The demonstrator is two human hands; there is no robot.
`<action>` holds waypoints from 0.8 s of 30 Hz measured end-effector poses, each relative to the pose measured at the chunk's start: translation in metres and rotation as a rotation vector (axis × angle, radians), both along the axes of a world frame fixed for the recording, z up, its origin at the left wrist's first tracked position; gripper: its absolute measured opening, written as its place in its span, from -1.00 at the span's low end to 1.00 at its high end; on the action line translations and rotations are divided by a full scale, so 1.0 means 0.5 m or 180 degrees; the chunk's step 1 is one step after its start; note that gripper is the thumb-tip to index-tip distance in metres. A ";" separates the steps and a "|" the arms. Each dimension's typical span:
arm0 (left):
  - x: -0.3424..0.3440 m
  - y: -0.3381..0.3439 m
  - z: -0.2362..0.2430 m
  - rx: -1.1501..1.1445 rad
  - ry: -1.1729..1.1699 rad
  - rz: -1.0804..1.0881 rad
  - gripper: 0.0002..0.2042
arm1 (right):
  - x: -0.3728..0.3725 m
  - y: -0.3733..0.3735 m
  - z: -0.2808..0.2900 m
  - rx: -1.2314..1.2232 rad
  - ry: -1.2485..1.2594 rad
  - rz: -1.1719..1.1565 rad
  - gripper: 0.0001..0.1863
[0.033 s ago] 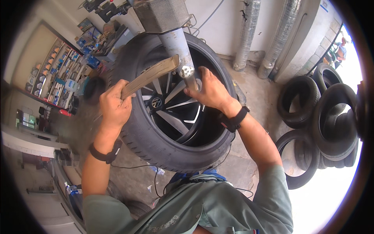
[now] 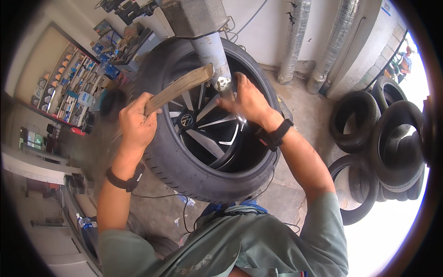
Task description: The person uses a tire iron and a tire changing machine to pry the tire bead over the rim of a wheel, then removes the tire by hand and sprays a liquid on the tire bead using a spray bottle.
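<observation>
A large black tyre (image 2: 203,182) on a dark alloy wheel with silver spokes (image 2: 205,141) lies flat in front of me. Above its far side hangs a grey steel post (image 2: 210,51), ending in a small metal mount head (image 2: 225,93) over the rim. My left hand (image 2: 138,120) is closed round the near end of a worn, flat grey-brown bar (image 2: 182,87). The bar's far end reaches the left side of the post. My right hand (image 2: 249,101) cups the mount head, thumb on the near side and fingers beyond it, partly hidden.
Several loose tyres (image 2: 353,120) stand and lie on the floor to the right. Two foil-wrapped pipes (image 2: 295,41) run down the far wall. A cluttered tool bench (image 2: 124,51) is at the far left, and a thin black cable (image 2: 184,214) trails near me.
My right hand has shifted slightly at the mount head, its fingertips a little farther up. The left hand keeps its hold on the bar. The view has shifted a little.
</observation>
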State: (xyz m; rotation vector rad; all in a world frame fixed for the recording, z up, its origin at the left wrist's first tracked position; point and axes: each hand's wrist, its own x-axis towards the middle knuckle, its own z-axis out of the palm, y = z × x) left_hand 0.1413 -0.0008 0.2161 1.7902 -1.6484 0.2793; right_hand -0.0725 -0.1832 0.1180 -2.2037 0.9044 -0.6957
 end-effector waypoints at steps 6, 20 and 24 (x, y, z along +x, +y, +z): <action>-0.003 -0.006 -0.009 -0.0173 0.0596 0.0017 -0.89 | 0.068 -0.055 0.029 0.0193 0.0232 -0.0042 0.13; 0.018 0.015 -0.017 -0.0191 0.0636 0.0058 -0.86 | -0.019 -0.160 0.039 -0.0151 0.0424 0.0072 -0.18; -0.010 -0.001 -0.005 -0.0459 0.0944 0.0139 -0.72 | -0.096 -0.230 0.028 -0.0290 0.0710 -0.0413 -0.23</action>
